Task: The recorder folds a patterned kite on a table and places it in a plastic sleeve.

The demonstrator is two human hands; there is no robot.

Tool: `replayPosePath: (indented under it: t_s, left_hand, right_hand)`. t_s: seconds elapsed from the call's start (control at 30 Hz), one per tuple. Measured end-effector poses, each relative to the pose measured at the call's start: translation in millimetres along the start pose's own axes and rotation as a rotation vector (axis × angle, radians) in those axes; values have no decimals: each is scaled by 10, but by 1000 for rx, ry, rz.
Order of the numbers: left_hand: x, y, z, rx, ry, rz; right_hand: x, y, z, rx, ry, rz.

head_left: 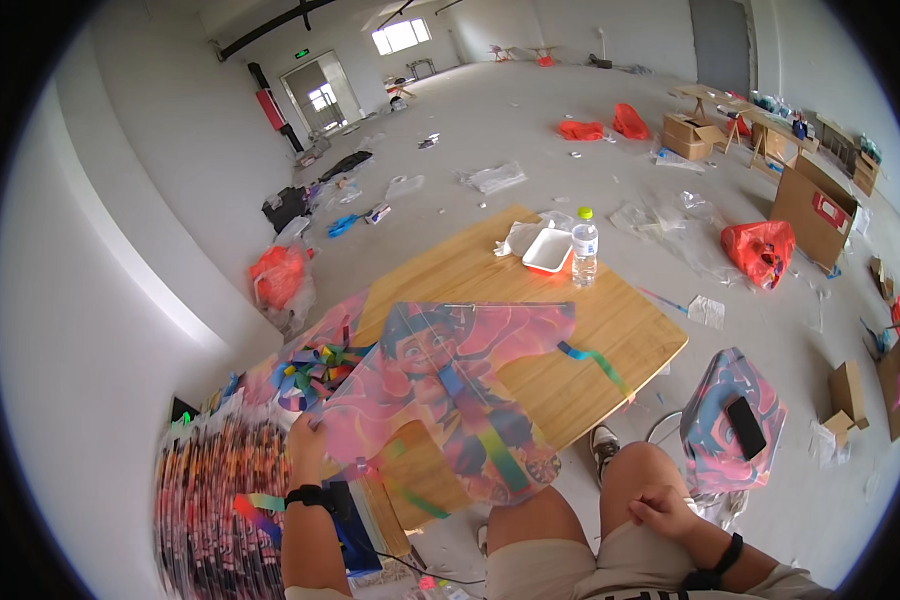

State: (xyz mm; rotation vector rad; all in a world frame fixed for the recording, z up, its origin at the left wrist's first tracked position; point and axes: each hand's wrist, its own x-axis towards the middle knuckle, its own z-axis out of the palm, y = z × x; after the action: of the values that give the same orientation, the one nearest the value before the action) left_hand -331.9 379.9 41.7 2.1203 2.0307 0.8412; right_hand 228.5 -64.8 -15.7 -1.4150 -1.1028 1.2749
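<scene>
Right hand (662,512): curled, lower right
Left hand (306,434): at pink sheet (420,352), cannot tell grip
Table (615,345): under sheet, centre

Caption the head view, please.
Left hand at a colourful printed sheet partly on a wooden table, right hand by the knee.

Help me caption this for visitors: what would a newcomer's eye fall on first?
Probably the pink patterned sheet spread across the wooden table, its left side by the left hand. Next might come the thick, colourful pile at lower left, then the clear bottle with a yellow-green cap, standing beside a white tray toward the table's far edge.
</scene>
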Motion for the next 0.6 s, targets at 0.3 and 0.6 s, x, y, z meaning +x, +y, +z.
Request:
replayPosePath:
  t_s: [0.3,0.6]
  left_hand:
    - [26,1714,-283,-317,-312,313]
    - [314,3025,26,-534,-809,80]
  right_hand:
    - [822,-909,-22,-448,-279,-100]
    - [2665,-1824,598,-429,-165,-328]
